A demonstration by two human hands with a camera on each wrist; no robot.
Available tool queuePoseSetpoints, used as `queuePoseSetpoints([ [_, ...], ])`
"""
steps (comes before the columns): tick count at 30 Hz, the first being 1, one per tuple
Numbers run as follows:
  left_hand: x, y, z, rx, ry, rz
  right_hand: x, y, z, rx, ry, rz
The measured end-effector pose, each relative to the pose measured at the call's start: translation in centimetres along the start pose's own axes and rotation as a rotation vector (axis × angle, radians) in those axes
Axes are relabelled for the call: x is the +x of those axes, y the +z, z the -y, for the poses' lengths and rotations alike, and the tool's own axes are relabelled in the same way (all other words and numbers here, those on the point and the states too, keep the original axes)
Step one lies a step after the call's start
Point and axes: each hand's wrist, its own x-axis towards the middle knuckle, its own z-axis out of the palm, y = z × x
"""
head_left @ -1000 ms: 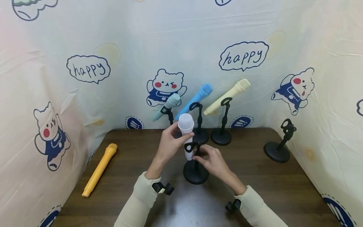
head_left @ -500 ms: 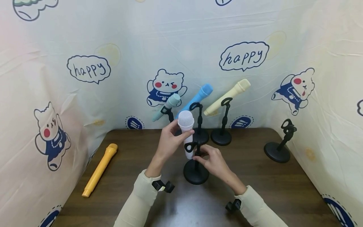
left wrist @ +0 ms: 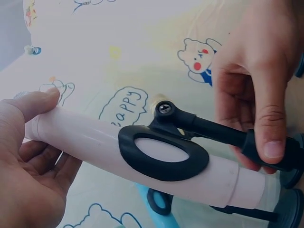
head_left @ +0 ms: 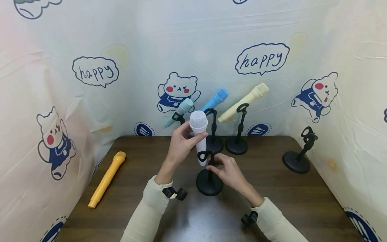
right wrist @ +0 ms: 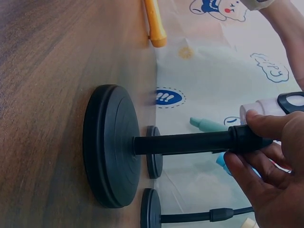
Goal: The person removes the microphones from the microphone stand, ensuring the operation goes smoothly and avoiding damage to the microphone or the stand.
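A white microphone (head_left: pixel 198 126) stands nearly upright, its mesh head on top. My left hand (head_left: pixel 179 143) grips it just below the head with thumb and fingers. The black clip of the near microphone stand (head_left: pixel 209 184) lies against the lower part of the handle; in the left wrist view the clip's oval side (left wrist: pixel 164 153) overlaps the white handle, whose tail end sticks out past it. My right hand (head_left: pixel 228 171) pinches the collar (right wrist: pixel 244 138) of the stand's pole between thumb and fingers. The round base sits flat on the table.
A yellow-orange microphone (head_left: pixel 106 180) lies at the table's left. Along the back, teal (head_left: pixel 183 107), blue (head_left: pixel 218 97) and cream (head_left: pixel 245 102) microphones lean on black stands. Another stand (head_left: pixel 297 160), holding no microphone, is at the right. A printed cloth (head_left: pixel 136 37) surrounds the table (head_left: pixel 257 195).
My left hand has slid the white microphone upward against the clip, so less of its tail end shows below. The right hand and the stand have stayed in place.
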Motion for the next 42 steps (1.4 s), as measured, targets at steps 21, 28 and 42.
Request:
queuePoseSetpoints([
  [21, 1.1, -0.6, -1.8, -0.042, 0.082, -0.034, -0.2, 0.2, 0.0, 0.005, -0.002, -0.010],
  [28, 1.6, -1.0, -2.6, -0.077, 0.090, -0.064, -0.1, 0.1, 0.2, 0.020, 0.018, 0.005],
  [42, 1.9, -1.3, -2.9, -0.138, 0.108, -0.125, -0.2, 0.0, -0.1, 0.015, 0.026, -0.010],
])
